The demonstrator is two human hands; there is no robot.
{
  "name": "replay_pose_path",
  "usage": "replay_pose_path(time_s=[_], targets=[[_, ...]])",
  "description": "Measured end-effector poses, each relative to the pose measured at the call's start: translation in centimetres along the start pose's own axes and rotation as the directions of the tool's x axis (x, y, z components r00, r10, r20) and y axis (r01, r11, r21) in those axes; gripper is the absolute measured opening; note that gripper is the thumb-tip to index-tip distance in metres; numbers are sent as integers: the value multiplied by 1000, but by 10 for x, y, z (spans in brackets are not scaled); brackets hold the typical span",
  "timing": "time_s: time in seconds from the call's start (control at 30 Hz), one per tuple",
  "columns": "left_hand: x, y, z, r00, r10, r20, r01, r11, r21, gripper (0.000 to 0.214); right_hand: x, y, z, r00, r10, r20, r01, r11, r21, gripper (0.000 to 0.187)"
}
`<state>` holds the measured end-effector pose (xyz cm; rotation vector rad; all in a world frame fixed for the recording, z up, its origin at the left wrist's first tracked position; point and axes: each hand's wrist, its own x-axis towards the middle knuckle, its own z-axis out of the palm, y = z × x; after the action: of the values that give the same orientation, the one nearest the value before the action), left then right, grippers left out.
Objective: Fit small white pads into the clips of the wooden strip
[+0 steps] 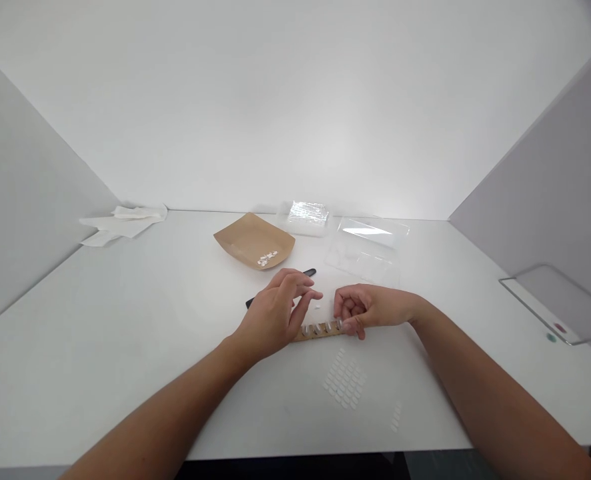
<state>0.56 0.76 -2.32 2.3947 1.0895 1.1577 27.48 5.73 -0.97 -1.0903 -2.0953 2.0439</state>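
Observation:
A narrow tan strip (320, 331) lies on the white table (125, 320) and carries several small pale nail tips in a row. My right hand (370, 310) rests at its right end with the fingers curled in, thumb and fingertips pressing on the strip. My left hand (275, 313) hovers over the strip's left end, fingers slightly bent and apart, holding nothing. A tiny white piece (318, 307) lies on the table between the two hands. A dark slim tool (308, 273) shows behind the left hand, partly hidden by it.
A brown paper tray (245, 240) with several small white pieces stands behind the hands. Clear plastic packaging (370, 250) and a plastic wrap bundle (305, 217) lie at the back. A sheet of small clear tabs (345, 383) is near the front edge. Tissues (125, 223) at back left.

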Motion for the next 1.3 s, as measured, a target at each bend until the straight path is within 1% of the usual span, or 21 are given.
replay_pose_path(time_s=[0.1,0.2,0.43,0.57,0.67,0.73,0.83,0.93,1.03,1.1,1.23,1.3], targets=[[1,2,0,999,-46,-11,46,999,-6,16,0,1,0,999,-30,46,30,1000,-3,40],[0,3,0,997,-77,-2,77,997,-28,22,0,0,1,998,-29,52,30,999,-30,38],[-2,0,1,1000,-2,18,2,1000,8,28,-2,-3,2,999,6,44,-4,999,-49,35],[0,-1,0,998,25,50,-24,1000,-4,22,-1,-1,2,999,10,37,-8,999,-37,36],[2,1,-5,992,46,121,-47,999,3,15,-1,0,2,1000,17,20,-16,999,-31,38],[4,3,-9,974,67,219,-73,997,20,15,-1,0,3,1000,22,15,-22,999,-37,39],[4,3,-13,924,144,355,-163,986,25,28,-1,-1,4,1000,28,8,-28,998,-60,39],[3,0,-13,877,191,441,-231,972,40,34,-1,-2,6,999,40,-11,-41,995,-92,39],[3,-2,-12,863,174,474,-232,971,65,32,-1,-3,7,998,47,-35,-50,992,-116,38],[4,-3,-12,869,172,465,-226,972,64,27,-1,-2,8,998,46,-49,-52,990,-131,36],[3,-3,-11,879,188,438,-229,972,42,8,-1,0,11,995,54,-80,-65,988,-143,34],[3,-3,-11,879,194,435,-235,971,42,8,-1,1,12,994,64,-92,-77,987,-143,34]])
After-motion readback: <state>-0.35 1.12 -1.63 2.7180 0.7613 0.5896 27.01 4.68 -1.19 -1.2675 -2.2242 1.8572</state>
